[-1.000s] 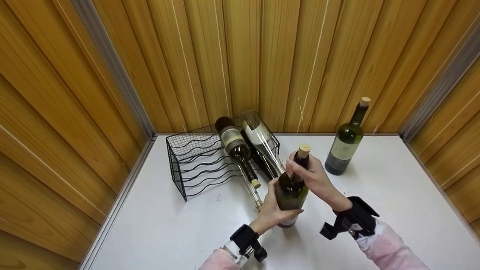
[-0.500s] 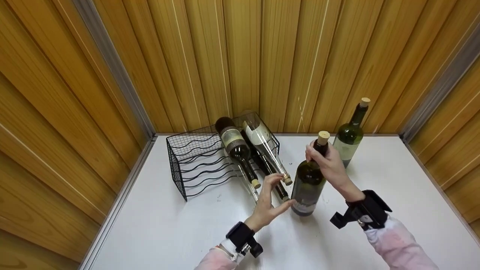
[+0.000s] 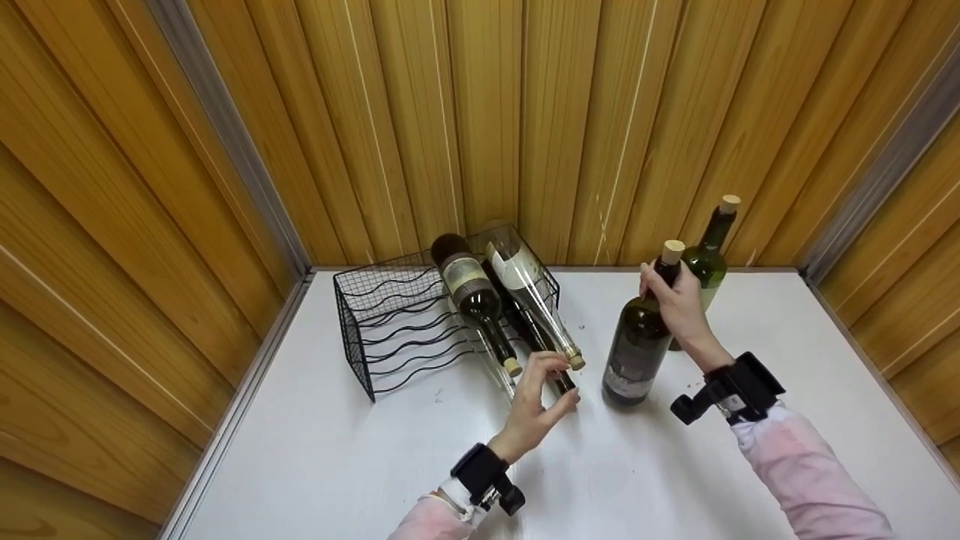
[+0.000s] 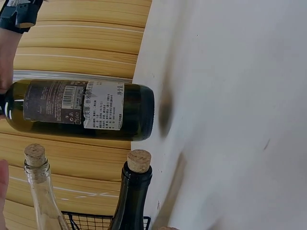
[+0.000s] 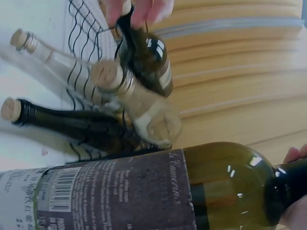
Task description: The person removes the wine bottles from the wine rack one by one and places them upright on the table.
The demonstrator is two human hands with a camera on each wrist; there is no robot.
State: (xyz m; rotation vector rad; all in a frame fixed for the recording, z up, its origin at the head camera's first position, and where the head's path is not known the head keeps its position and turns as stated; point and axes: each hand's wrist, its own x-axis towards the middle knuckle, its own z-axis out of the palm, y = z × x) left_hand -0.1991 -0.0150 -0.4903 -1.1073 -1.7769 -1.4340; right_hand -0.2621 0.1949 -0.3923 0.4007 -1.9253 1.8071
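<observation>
The right hand (image 3: pixel 679 304) keeps its grip closed around the neck of the dark bottle (image 3: pixel 639 345), just under the cork (image 3: pixel 673 251). Compared with a second ago, this bottle has travelled from the near centre of the bench (image 3: pixel 337 465) to the right and a little farther away. Its base now looks to be resting on the bench, though I cannot tell if the full weight is already down. It stands near the green bottle (image 3: pixel 709 259), which is behind it against the far wall. My judgement is that the bottle is being put down beside the green one, outside the rack (image 3: pixel 360 315).

The left hand (image 3: pixel 536 401) supported the body of the dark bottle one second ago; it has let go since then. Its fingers are now loosely curled and hold nothing. They hover at the necks of the bottles that lie in the rack, closest to the clear bottle (image 3: pixel 536 307) and the black one (image 3: pixel 559 382) under it. I cannot tell if a fingertip touches a neck.

The long axis of the dark bottle is almost vertical, with a slight lean: the cork points up and a little to the right and far, the base points down to the bench. The label (image 4: pixel 103 111) on its lower body faces the left wrist camera.
</observation>
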